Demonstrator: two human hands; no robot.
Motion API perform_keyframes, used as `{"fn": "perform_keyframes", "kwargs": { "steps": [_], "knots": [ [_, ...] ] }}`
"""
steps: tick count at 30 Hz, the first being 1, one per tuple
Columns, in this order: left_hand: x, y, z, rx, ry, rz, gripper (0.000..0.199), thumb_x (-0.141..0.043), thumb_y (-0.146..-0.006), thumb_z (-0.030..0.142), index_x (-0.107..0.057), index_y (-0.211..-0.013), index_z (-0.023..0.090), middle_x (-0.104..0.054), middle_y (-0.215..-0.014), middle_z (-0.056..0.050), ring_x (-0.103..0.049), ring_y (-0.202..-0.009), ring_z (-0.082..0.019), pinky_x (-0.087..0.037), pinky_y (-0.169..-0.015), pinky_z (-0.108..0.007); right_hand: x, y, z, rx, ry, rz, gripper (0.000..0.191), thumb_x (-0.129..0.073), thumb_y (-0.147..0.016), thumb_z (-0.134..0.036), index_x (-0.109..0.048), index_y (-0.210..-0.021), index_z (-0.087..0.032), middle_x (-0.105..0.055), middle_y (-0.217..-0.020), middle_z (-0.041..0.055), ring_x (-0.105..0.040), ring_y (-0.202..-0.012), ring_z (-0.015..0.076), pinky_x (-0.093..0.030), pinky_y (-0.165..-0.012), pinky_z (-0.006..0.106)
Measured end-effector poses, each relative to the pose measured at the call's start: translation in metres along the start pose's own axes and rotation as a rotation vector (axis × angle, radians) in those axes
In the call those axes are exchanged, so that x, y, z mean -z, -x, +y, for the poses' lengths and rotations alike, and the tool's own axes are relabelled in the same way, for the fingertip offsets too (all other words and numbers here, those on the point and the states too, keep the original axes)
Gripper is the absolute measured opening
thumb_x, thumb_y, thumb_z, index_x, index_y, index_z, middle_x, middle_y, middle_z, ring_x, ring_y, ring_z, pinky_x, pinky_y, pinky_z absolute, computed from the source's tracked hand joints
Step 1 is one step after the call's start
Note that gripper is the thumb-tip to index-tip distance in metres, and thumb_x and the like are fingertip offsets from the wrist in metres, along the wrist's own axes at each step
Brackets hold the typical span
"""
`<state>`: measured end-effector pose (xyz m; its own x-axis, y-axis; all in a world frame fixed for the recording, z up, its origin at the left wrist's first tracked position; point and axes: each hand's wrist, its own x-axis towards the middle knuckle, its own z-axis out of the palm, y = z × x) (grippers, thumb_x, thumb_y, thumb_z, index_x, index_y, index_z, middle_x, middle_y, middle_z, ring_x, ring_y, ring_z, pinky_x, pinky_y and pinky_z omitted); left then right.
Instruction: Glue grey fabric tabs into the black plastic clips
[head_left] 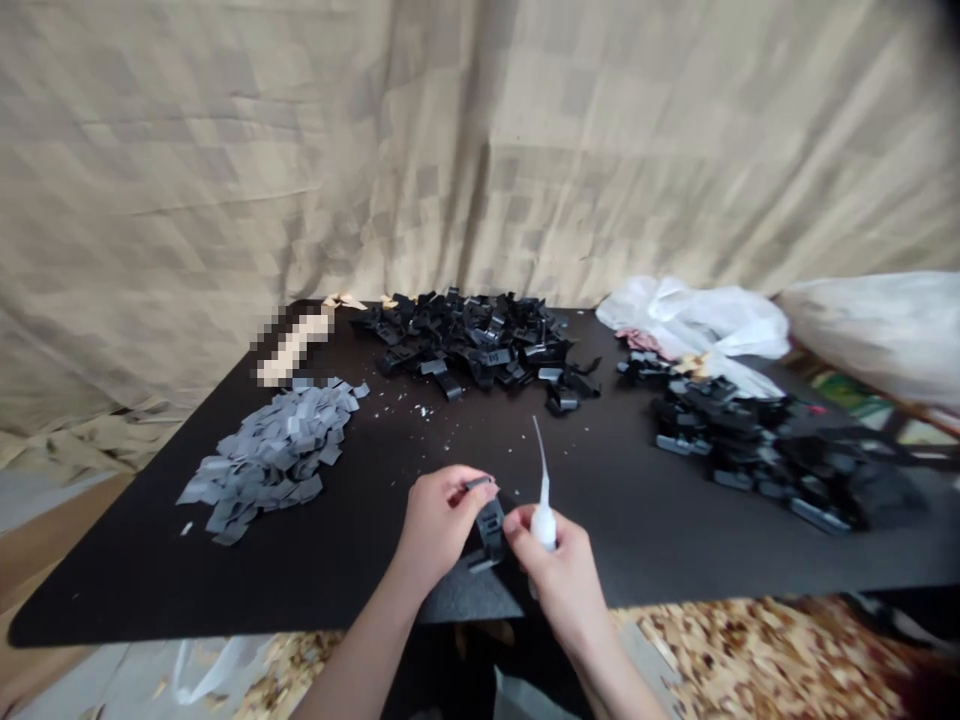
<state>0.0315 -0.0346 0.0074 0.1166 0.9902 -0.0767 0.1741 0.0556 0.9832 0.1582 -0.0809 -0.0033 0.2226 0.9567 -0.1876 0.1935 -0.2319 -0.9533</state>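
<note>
The fingers of the left hand (441, 518) pinch a black, plastic-looking part (491, 522), strip-shaped, above the near edge of the smooth, dark table (360, 570). The fingers of the right hand (561, 565) grasp a white, rounded bottle (544, 526) with a thin, tapering nozzle (541, 460), just beside this part. Flat grey pieces (277, 450) lie heaped at the left side.

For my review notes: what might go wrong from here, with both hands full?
1. The white bottle in the right hand has a long, thin nozzle, which might bend if knocked.
2. White scraps lie loose on the table and could cling to the black part in the left hand.
3. The grey pieces are heaped loosely, so a bump may scatter them.
</note>
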Motion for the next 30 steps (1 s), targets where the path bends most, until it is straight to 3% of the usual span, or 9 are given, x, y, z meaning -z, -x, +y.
{"fn": "perform_keyframes", "kwargs": {
  "steps": [4, 7, 10, 12, 14, 18, 23, 26, 30],
  "knots": [
    [0.000, 0.000, -0.004, 0.146, 0.155, -0.065, 0.069, -0.065, -0.068, 0.040, -0.044, -0.127, 0.012, -0.064, -0.107, -0.013, -0.065, -0.083, -0.021, -0.052, -0.067, -0.029, 0.063, -0.039, -0.003, 0.030, 0.278, 0.244, 0.039, -0.054, -0.067, -0.048, -0.064, -0.078, -0.012, -0.048, -0.053, 0.0008, -0.039, -0.047, 0.0094, -0.030, -0.045, 0.021],
    [0.010, 0.002, -0.007, 0.184, 0.172, 0.070, 0.052, -0.058, -0.073, 0.045, -0.057, -0.112, 0.011, -0.067, -0.098, -0.013, -0.065, -0.083, -0.021, -0.052, -0.066, -0.029, 0.142, -0.093, -0.023, -0.019, 0.538, 0.593, 0.037, -0.054, -0.065, -0.036, -0.065, -0.090, -0.010, -0.058, -0.068, 0.0088, -0.052, -0.062, 0.0180, -0.036, -0.056, 0.027],
    [0.024, 0.003, -0.015, 0.156, 0.113, 0.169, 0.041, -0.056, -0.073, 0.047, -0.065, -0.094, 0.012, -0.070, -0.087, -0.010, -0.065, -0.082, -0.021, -0.052, -0.068, -0.028, 0.215, -0.147, -0.050, -0.110, 0.692, 0.822, 0.045, -0.055, -0.064, -0.030, -0.062, -0.099, -0.003, -0.056, -0.092, 0.0265, -0.052, -0.090, 0.0349, -0.035, -0.067, 0.040],
    [0.035, 0.004, -0.022, 0.111, 0.062, 0.255, 0.039, -0.058, -0.071, 0.046, -0.065, -0.091, 0.013, -0.070, -0.087, -0.009, -0.064, -0.083, -0.022, -0.051, -0.071, -0.029, 0.246, -0.172, -0.063, -0.166, 0.764, 0.868, 0.051, -0.058, -0.063, -0.026, -0.059, -0.106, 0.000, -0.050, -0.105, 0.0334, -0.048, -0.101, 0.0402, -0.034, -0.071, 0.045],
    [0.047, 0.004, -0.028, 0.058, -0.019, 0.370, 0.037, -0.057, -0.071, 0.045, -0.065, -0.089, 0.015, -0.069, -0.088, -0.008, -0.064, -0.083, -0.022, -0.050, -0.074, -0.030, 0.259, -0.187, -0.073, -0.212, 0.820, 0.861, 0.055, -0.059, -0.061, -0.021, -0.055, -0.111, 0.002, -0.047, -0.109, 0.0369, -0.045, -0.105, 0.0422, -0.033, -0.073, 0.048],
    [0.080, 0.003, -0.030, 0.003, -0.401, 0.636, 0.030, -0.053, -0.074, 0.043, -0.066, -0.086, 0.019, -0.069, -0.083, -0.006, -0.063, -0.075, -0.022, -0.047, -0.072, -0.031, 0.230, -0.193, -0.081, -0.138, 0.969, 0.828, 0.049, -0.051, -0.070, -0.022, -0.055, -0.114, 0.000, -0.047, -0.113, 0.0343, -0.043, -0.109, 0.0433, -0.032, -0.078, 0.051],
    [0.124, -0.008, -0.035, -0.049, -0.924, 0.918, 0.034, -0.047, -0.079, 0.036, -0.065, -0.098, 0.015, -0.063, -0.095, -0.012, -0.056, -0.089, -0.029, -0.042, -0.081, -0.037, 0.134, -0.189, -0.057, 0.041, 1.041, 0.457, 0.048, -0.051, -0.073, -0.049, -0.064, -0.100, -0.012, -0.060, -0.089, 0.0201, -0.057, -0.090, 0.0332, -0.041, -0.067, 0.038],
    [0.141, -0.015, -0.043, 0.058, -1.032, 0.878, 0.038, -0.050, -0.076, 0.036, -0.063, -0.105, 0.015, -0.060, -0.102, -0.014, -0.053, -0.094, -0.033, -0.041, -0.079, -0.039, 0.089, -0.193, -0.031, 0.037, 1.018, 0.315, 0.047, -0.057, -0.067, -0.054, -0.067, -0.091, -0.015, -0.061, -0.082, 0.0157, -0.060, -0.081, 0.0290, -0.042, -0.063, 0.033],
    [0.147, -0.018, -0.049, 0.066, -0.900, 0.788, 0.028, -0.053, -0.073, 0.031, -0.067, -0.090, 0.014, -0.061, -0.096, -0.016, -0.053, -0.094, -0.035, -0.041, -0.078, -0.041, 0.070, -0.195, -0.014, 0.025, 1.006, 0.317, 0.044, -0.055, -0.069, -0.048, -0.065, -0.098, -0.016, -0.061, -0.093, 0.0191, -0.058, -0.087, 0.0338, -0.042, -0.066, 0.039]
  ]
}}
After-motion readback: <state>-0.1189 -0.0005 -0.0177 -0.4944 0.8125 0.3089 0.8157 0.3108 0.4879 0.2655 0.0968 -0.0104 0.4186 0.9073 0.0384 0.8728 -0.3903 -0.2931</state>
